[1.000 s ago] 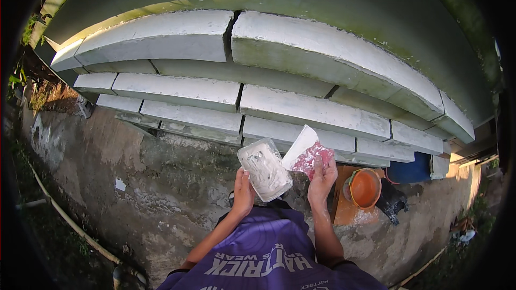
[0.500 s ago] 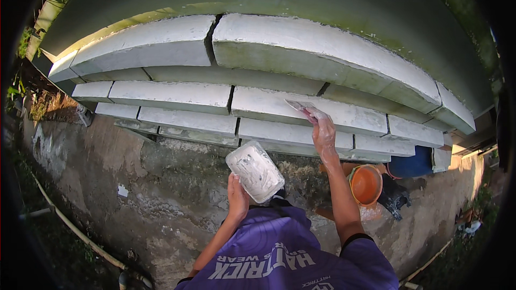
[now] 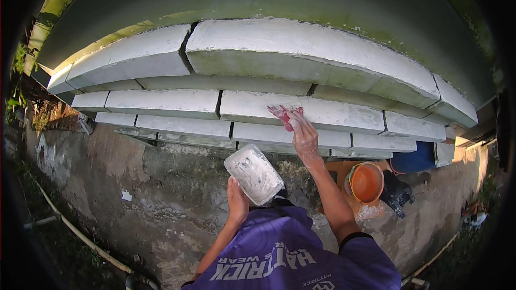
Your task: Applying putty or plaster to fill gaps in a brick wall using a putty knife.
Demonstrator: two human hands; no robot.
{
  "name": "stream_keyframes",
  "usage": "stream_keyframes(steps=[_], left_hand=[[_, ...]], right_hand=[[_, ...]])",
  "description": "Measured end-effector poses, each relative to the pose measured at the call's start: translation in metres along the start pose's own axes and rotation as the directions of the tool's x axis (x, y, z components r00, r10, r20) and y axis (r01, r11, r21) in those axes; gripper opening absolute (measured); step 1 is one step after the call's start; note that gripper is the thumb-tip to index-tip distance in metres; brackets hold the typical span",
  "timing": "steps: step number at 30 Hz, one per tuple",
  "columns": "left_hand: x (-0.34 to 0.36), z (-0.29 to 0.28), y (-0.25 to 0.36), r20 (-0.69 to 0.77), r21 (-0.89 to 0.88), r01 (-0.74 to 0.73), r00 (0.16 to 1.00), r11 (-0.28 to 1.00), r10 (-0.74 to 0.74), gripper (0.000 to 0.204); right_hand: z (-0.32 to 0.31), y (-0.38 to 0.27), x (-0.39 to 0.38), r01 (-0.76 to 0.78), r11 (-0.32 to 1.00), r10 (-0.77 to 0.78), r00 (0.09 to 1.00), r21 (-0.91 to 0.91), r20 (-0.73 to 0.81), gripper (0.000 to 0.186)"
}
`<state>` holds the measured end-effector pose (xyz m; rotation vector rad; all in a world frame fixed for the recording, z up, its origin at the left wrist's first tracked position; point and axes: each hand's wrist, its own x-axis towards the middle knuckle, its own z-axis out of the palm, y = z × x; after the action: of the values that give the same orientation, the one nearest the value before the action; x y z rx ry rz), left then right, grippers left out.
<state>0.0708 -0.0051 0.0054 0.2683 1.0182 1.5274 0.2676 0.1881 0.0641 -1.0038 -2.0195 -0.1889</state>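
My left hand [image 3: 236, 198] grips a clear plastic tray [image 3: 253, 174] smeared with white paste, held low in front of my purple shirt. My right hand [image 3: 305, 142] is closed on a pink putty scraper [image 3: 286, 115], coated in white, whose blade lies against the white face of a middle-row block [image 3: 338, 110]. A longer white block [image 3: 314, 43] with a greenish underside sits above it, and a dark crack divides that upper row. The lowest row [image 3: 274, 135] runs just below my right hand.
An orange bucket [image 3: 367, 181] stands on an orange board [image 3: 363, 209] at the right, beside a dark crumpled item [image 3: 396, 193] and a blue container [image 3: 414, 158]. Stained concrete ground [image 3: 134, 188] lies below, with long pipes [image 3: 91, 239] at the lower left and plants at both sides.
My right hand has lifted the scraper from beside the tray up to the middle row, then shifted left along it. The tray has moved slightly left, staying in my left hand.
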Motion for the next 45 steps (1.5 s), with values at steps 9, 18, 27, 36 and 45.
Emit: stream_keyframes(steps=[9, 18, 27, 36, 45], left_hand=[[0.007, -0.003, -0.001, -0.012, -0.036, -0.013, 1.0, 0.999, 0.013, 0.051], [0.011, -0.006, -0.002, -0.015, -0.045, 0.031, 0.999, 0.999, -0.032, 0.048], [0.012, -0.005, -0.002, 0.024, -0.03, 0.045, 0.999, 0.999, -0.044, 0.047], [0.012, -0.016, 0.0, 0.001, -0.02, 0.029, 1.0, 0.999, -0.029, 0.049], [0.012, -0.019, -0.001, 0.047, -0.018, 0.02, 0.999, 1.0, -0.019, 0.052]], right_hand=[[-0.013, -0.007, 0.008, 0.116, 0.991, -0.117, 0.993, -0.068, -0.014, 0.03], [-0.023, -0.041, -0.003, 0.039, 0.998, -0.023, 0.947, -0.044, 0.32, 0.048], [0.001, -0.038, 0.001, -0.029, 0.933, 0.165, 0.92, -0.358, 0.356, 0.047], [-0.019, -0.056, 0.021, -0.122, 0.982, 0.148, 0.971, -0.143, 0.186, 0.047], [0.001, -0.078, 0.005, 0.041, 0.991, -0.068, 0.973, 0.124, 0.222, 0.049]])
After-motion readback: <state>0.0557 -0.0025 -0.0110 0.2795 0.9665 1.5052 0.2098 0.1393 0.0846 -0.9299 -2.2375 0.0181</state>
